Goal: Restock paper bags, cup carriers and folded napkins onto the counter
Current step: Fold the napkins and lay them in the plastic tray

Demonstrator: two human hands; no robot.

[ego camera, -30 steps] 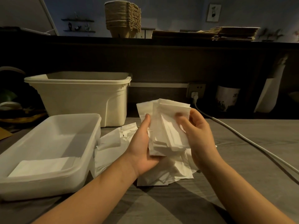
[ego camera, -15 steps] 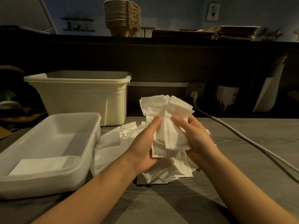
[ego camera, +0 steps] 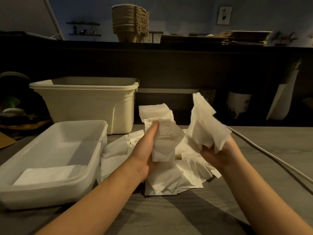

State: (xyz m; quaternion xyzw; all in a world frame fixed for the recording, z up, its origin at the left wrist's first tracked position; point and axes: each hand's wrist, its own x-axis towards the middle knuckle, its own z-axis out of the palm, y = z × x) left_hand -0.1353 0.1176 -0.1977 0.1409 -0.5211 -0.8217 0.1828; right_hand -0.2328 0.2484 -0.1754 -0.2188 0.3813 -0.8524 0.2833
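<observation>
My left hand grips a small stack of folded white napkins, thumb pressed on its front. My right hand holds a separate loose bunch of napkins, lifted up and to the right. Below both hands a pile of loose napkins lies on the grey table. A white tray at the left has a flat folded napkin in it. On the dark counter behind stand stacked cup carriers and a pile of flat paper bags.
A cream plastic bin stands behind the tray. A white cable runs across the table at the right from a wall socket. A white pot and other dim items sit under the counter ledge.
The single bunch held by both hands has been split: my right hand pulled part of the napkins up and to the right, while my left keeps the rest.
</observation>
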